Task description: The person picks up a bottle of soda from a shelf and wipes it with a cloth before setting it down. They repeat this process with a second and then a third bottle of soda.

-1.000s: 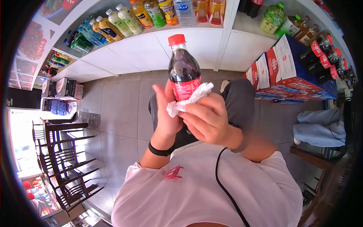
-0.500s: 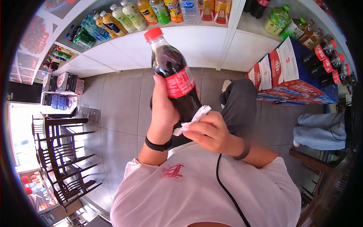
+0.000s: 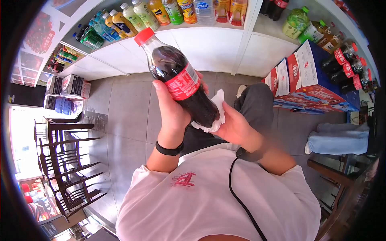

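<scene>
Left hand (image 3: pixel 171 110) wrapped around the middle of a cola bottle (image 3: pixel 179 80), just over the red label, holding it up in front of the white shirt (image 3: pixel 217 201). Bottle now leaning far over, red cap (image 3: pixel 143 36) pointing up and away to the left, dark bottom end swung down toward the right hand (image 3: pixel 235 128). A second ago standing almost straight up; half a second ago only a little tipped. Right hand now cupped under the bottle's bottom end, open palm up, with a crumpled white tissue (image 3: pixel 217 110) pressed between palm and bottle. Earlier the tissue up at the label, then lower on the side, now right at the base. Looks like the wiping has gone down the bottle and reached the bottom, so most of the outside seems already rubbed. Beyond the hands, a white shelf (image 3: pixel 193 44) full of drink bottles. Off to the right of the right hand, blue and red boxes (image 3: pixel 305 76) on the floor. Far to the left, dark wooden chairs (image 3: pixel 68 160).
</scene>
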`<state>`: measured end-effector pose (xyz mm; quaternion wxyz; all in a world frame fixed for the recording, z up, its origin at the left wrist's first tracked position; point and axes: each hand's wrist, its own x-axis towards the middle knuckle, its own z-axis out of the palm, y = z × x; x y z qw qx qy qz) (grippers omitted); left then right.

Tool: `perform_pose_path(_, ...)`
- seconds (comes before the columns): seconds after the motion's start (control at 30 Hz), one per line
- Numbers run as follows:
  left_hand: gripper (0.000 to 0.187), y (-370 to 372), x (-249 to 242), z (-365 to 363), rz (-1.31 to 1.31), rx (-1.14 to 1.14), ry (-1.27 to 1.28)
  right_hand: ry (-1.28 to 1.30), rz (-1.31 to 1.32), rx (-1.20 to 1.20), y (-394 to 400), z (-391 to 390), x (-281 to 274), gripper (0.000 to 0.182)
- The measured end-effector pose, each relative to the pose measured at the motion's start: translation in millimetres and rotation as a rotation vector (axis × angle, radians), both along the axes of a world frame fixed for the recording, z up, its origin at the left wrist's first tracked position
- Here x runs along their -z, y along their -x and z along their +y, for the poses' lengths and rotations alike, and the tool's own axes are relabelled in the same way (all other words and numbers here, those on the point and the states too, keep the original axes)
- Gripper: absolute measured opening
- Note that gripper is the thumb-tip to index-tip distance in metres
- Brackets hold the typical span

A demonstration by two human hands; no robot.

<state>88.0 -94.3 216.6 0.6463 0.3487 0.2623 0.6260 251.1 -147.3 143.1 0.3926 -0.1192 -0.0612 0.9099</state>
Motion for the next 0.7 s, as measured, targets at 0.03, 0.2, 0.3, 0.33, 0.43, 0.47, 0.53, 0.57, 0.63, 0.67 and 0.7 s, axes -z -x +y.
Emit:
perform_pose_path(0.03, 0.090, -5.7, 1.7, -0.8, -0.004, -0.010, 0.011, 0.013, 0.019, -0.013, 3.4, 1.2, -1.0, 0.054)
perform_pose_path(0.2, 0.098, -10.0, 21.3, 0.2, 0.199, -0.016, -0.135, 0.094, 0.201, -0.054, 3.7, 10.3, -8.8, 0.058)
perform_pose_path(0.3, 0.102, -5.8, 35.5, 1.6, 0.347, -0.002, -0.251, 0.171, 0.157, -0.007, 3.8, 9.7, -3.0, 0.056)
perform_pose_path(0.33, 0.100, -4.7, 41.2, 3.3, 0.398, -0.085, -0.297, 0.168, 0.090, 0.002, 3.5, 10.0, -1.8, 0.055)
perform_pose_path(0.43, 0.092, -4.2, 48.2, 8.3, 0.468, -0.289, -0.416, 0.166, -0.027, 0.006, 0.0, 9.0, 5.8, 0.049)
perform_pose_path(0.47, 0.091, -0.7, 48.4, 10.9, 0.468, -0.283, -0.389, 0.114, -0.082, -0.024, -3.3, 9.1, 4.2, 0.047)
perform_pose_path(0.53, 0.089, 7.6, 48.7, 15.6, 0.468, -0.275, -0.336, 0.006, -0.192, -0.087, -8.9, 10.5, -2.3, 0.043)
perform_pose_path(0.57, 0.089, 0.6, 36.5, 12.8, 0.369, -0.232, -0.259, -0.030, -0.263, -0.089, -10.8, 10.3, -4.2, 0.042)
perform_pose_path(0.63, 0.092, 3.9, 36.4, 14.3, 0.176, -0.137, -0.181, -0.103, -0.401, -0.089, -12.9, 6.6, -6.4, 0.040)
perform_pose_path(0.67, 0.093, 5.7, 35.9, 15.3, 0.081, -0.089, -0.144, -0.120, -0.421, -0.035, -15.3, 6.1, -4.5, 0.039)
perform_pose_path(0.7, 0.098, 6.9, 30.9, 14.1, 0.032, -0.043, -0.081, -0.136, -0.441, 0.018, -18.2, 6.0, -0.9, 0.039)
